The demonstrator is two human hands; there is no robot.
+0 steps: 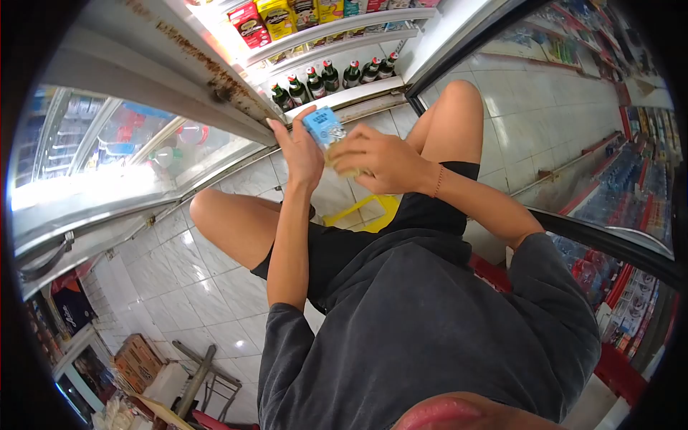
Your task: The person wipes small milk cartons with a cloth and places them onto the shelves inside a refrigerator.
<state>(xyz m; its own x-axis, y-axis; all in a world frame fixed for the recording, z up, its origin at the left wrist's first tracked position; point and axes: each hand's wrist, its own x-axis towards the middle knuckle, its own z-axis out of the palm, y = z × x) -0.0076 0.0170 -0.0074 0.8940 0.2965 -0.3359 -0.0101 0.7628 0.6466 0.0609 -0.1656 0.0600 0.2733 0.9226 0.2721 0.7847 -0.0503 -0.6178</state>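
Observation:
A small light-blue carton (324,123) with dark print is in front of the open fridge, tilted. My left hand (302,152) holds its left side, with the thumb and fingers around the edge. My right hand (373,156) has its fingers curled over a yellowish item (347,169) at the carton's lower end; that item is blurred and partly hidden under the fingers. Beyond both hands, several green bottles (315,82) with red caps stand on the fridge's bottom shelf. Colourful cartons (277,17) line the shelf above them.
The open glass door (573,136) stands on the right. A rusty-edged frame (208,68) and another glass panel (122,136) are on the left. Something yellow (373,213) lies between my legs. A cardboard box (137,363) and folding stand (208,373) are at lower left.

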